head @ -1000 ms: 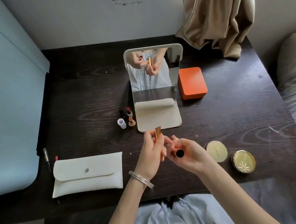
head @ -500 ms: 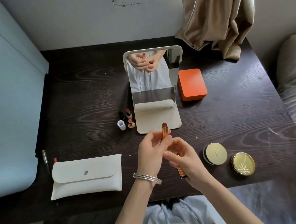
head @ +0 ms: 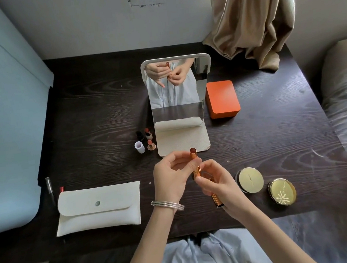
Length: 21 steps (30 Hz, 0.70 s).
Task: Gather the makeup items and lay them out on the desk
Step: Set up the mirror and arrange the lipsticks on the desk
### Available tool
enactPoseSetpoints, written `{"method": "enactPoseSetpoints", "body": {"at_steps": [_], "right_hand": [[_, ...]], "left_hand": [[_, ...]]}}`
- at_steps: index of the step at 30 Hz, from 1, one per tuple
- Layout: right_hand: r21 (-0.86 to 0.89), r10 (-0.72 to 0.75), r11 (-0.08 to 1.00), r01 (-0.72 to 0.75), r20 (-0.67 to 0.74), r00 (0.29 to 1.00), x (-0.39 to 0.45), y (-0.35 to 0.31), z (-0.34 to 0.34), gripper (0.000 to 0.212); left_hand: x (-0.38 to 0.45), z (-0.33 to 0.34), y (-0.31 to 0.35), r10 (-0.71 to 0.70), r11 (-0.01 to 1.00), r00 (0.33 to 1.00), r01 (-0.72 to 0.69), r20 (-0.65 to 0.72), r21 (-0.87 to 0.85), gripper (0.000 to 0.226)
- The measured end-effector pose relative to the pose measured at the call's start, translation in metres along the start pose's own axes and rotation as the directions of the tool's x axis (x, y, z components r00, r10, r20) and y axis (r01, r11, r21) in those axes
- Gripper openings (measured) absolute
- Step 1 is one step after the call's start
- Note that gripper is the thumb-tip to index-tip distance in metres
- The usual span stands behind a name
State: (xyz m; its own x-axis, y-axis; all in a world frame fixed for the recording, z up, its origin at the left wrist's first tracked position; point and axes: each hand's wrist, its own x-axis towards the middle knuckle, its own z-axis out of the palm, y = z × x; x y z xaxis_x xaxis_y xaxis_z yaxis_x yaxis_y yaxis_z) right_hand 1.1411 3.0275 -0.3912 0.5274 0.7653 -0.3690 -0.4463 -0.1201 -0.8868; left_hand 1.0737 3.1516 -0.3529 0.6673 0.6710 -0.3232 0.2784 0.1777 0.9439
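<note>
- Head view, centre of frame: left hand [head: 174, 177] pinches the upper body of an open lipstick [head: 194, 158], which stands nearly upright with its bullet end pointing toward the top of the frame.
- Head view, right of centre: right hand [head: 219, 187] is curled round a copper-coloured tube [head: 216, 199], judged to be the lipstick cap, with its open end toward the lower edge. Its fingertips touch the lower part of the lipstick. Both hands are together above the near part of the surface [head: 275, 133].
- Head view, items already laid out: four small upright items [head: 144, 139] stand in a cluster just left of the mirror [head: 179, 100]; two round gold compacts [head: 265, 182] lie side by side at lower right; an orange box [head: 222, 99] lies right of the mirror.
- Head view, lower left: white pouch [head: 99, 207] lies flat with its flap down. A pen-like stick [head: 49, 187] and a small red tip [head: 61, 189] show beside its upper left corner; their type cannot be told.
- Step in hand (judgement): the lipstick is held uncapped, being either capped or inspected before placement; which of the two cannot be told.
- Next move (judgement): align the tube's open end with the lipstick body, seat it squarely, then stand the item on the surface near the cluster, without knocking the upright pieces.
- Risk (judgement): an off-axis fit could smear the bullet.
</note>
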Motion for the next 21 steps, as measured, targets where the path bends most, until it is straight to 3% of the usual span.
{"method": "enactPoseSetpoints", "body": {"at_steps": [7, 15, 21], "right_hand": [[0.177, -0.009, 0.984, -0.019, 0.155, 0.988, -0.005, 0.001, 0.0, 0.024], [0.185, -0.033, 0.983, 0.002, 0.163, 0.986, -0.002, -0.001, 0.003, 0.046], [0.182, -0.043, 0.983, 0.006, 0.202, 0.978, -0.002, -0.003, 0.004, 0.039]], "left_hand": [[-0.005, -0.001, 0.008, -0.003, 0.999, 0.999, 0.004, -0.034, 0.042, 0.017], [-0.016, 0.0, 0.019, 0.076, 0.996, 0.997, -0.075, -0.023, 0.04, 0.021], [-0.02, -0.002, 0.024, 0.102, 0.993, 0.995, -0.101, -0.013, 0.056, 0.024]]}}
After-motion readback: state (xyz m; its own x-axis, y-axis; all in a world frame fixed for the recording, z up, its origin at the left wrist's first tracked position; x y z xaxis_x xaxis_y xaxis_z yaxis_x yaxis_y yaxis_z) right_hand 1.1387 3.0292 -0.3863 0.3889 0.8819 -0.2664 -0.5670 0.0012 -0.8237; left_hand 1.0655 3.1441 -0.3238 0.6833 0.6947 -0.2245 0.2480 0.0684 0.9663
